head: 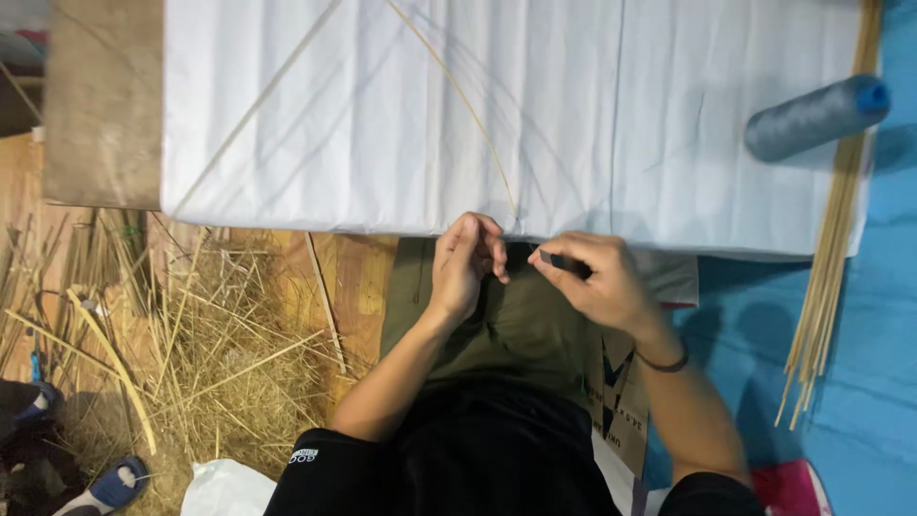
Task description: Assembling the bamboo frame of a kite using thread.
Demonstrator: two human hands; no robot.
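A small dark thing (554, 259) is pinched by the right hand (602, 282). The left hand (465, 263) is curled at the white paper's (382, 115) edge; its grip cannot be told.

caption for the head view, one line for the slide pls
Both hands, left and right, pinch at the near edge of a white paper sheet crossed by thin bamboo sticks; grey thread spool nearby.

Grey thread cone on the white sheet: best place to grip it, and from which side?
Grip the grey thread cone around its wide middle, fingers coming from above across its width. It lies on its side, blue tip pointing right, beside the bamboo strips, so end-on grabs would slip on the taper.
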